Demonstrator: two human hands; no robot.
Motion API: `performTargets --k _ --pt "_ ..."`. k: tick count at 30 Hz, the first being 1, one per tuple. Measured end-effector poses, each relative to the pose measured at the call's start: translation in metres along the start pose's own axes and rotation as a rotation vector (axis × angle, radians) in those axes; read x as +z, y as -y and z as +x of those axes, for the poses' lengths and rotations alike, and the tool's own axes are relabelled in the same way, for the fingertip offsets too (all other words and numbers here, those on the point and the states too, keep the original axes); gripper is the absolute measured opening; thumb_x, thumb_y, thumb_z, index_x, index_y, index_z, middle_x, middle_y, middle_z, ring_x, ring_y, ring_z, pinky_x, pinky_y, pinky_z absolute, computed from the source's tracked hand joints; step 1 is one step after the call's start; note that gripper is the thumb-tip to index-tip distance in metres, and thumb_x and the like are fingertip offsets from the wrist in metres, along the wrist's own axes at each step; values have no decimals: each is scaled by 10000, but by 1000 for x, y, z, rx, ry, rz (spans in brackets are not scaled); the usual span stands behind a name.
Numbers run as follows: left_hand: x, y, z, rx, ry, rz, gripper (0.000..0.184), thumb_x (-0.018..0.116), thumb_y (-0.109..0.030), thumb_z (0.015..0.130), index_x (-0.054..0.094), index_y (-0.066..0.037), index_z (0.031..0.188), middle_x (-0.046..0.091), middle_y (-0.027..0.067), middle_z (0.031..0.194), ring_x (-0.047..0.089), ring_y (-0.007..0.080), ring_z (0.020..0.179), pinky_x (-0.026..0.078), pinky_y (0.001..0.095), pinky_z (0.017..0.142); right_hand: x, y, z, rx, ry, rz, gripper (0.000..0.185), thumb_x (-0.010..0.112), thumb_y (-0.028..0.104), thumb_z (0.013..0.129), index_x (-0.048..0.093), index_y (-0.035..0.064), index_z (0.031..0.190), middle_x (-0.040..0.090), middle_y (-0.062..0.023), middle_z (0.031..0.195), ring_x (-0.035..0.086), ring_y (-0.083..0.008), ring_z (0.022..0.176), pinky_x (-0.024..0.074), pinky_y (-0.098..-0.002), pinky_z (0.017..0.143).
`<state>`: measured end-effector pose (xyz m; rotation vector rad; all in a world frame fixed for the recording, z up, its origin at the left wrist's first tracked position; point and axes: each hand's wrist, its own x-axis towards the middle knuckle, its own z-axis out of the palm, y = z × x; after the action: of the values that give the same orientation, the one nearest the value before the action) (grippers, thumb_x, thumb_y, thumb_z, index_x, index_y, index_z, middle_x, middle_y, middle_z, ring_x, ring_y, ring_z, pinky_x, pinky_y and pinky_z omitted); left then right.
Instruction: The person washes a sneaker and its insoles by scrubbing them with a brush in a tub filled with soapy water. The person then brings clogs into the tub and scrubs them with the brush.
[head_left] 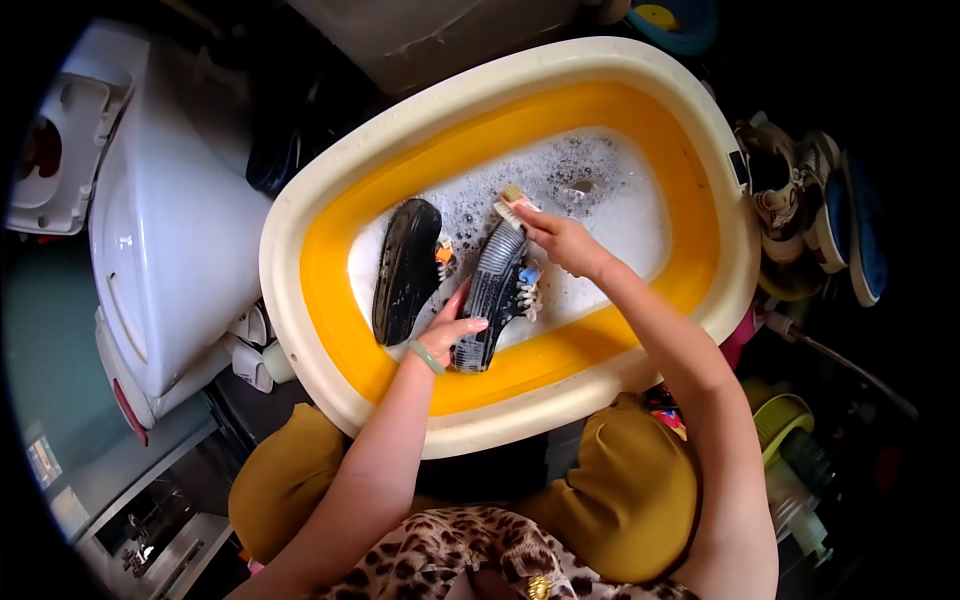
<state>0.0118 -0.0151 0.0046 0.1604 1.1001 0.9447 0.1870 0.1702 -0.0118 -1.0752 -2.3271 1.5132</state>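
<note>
My left hand (pixel 452 328) grips a black shoe (pixel 492 275) near one end, with its ridged, soapy sole turned up. Blue and white bits show along the shoe's right side. In my right hand (pixel 562 240) is a scrub brush (pixel 511 203) with pale bristles, touching the far end of that sole. A second black shoe (pixel 405 270) lies to the left in the suds, an orange piece at its side. Both shoes are inside a yellow tub (pixel 335 235) with a cream rim, which holds foamy water (pixel 630 215).
At the left stands a white toilet (pixel 175 230). Several shoes (pixel 815 195) are lined up right of the tub. A green basin (pixel 782 420) and a thin stick (pixel 850 365) lie at lower right. My knees (pixel 625 480) are against the tub's near side.
</note>
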Motion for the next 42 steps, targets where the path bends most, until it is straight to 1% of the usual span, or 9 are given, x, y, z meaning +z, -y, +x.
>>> performTargets --k 2,6,14,23,26,27,29,32,42 --pt "1 0 -3 -33 -48 31 795 669 -56 706 273 -83 1395 476 85 1272 476 196 1149 379 328 979 8 -3 -13 83 -17 326 420 510 204 893 461 287 1302 626 -218 941 623 -329 751 493 -353 690" --pt "-11 -2 11 -77 -167 139 656 652 -19 753 366 -73 1341 459 74 1302 450 198 1190 355 312 1003 15 58 -68 -84 229 -49 426 530 230 880 466 342 1286 626 -181 793 606 -344 663 506 -379 631" --pt "24 -22 37 366 -726 934 638 758 -253 637 491 -25 1169 615 210 1037 585 353 999 454 377 853 22 43 -28 -14 113 -22 411 502 349 897 441 341 1303 626 -184 888 599 -369 732 485 -405 667" --pt "37 -9 24 396 -681 1093 486 711 -177 709 470 -50 1110 628 218 918 599 386 856 472 424 725 16 -64 -26 142 -62 254 450 518 318 914 432 187 1336 604 -151 1132 615 -208 933 458 -291 835" --pt "37 -3 27 388 -688 1201 487 702 -220 719 451 -78 1110 623 226 907 587 410 831 468 464 692 -4 39 -40 403 39 556 462 534 299 912 421 189 1347 626 -120 1073 571 -119 894 457 -283 802" --pt "34 -3 27 370 -710 1196 494 701 -241 720 452 -90 1119 624 221 910 588 409 830 468 470 689 8 47 -44 256 97 332 465 525 305 917 409 224 1359 639 -39 989 580 -156 720 465 -273 666" --pt "30 -1 27 333 -681 1222 520 683 -274 726 438 -109 1153 622 228 900 582 421 823 463 483 682 19 65 -55 35 194 -62 464 529 321 905 416 245 1349 649 -125 981 622 -276 756 479 -322 711" --pt "42 -9 26 356 -731 1229 503 663 -255 734 430 -104 1154 620 234 895 576 427 824 458 487 686 9 62 -41 229 189 59 452 520 338 902 425 256 1336 620 -182 1001 601 -349 848 471 -350 773" --pt "22 -5 34 437 -683 1106 534 697 -211 730 426 -66 1166 622 223 928 576 414 864 472 451 717 14 -21 -39 207 -114 221 424 512 318 909 454 211 1315 636 -172 1037 624 -239 899 458 -311 798"
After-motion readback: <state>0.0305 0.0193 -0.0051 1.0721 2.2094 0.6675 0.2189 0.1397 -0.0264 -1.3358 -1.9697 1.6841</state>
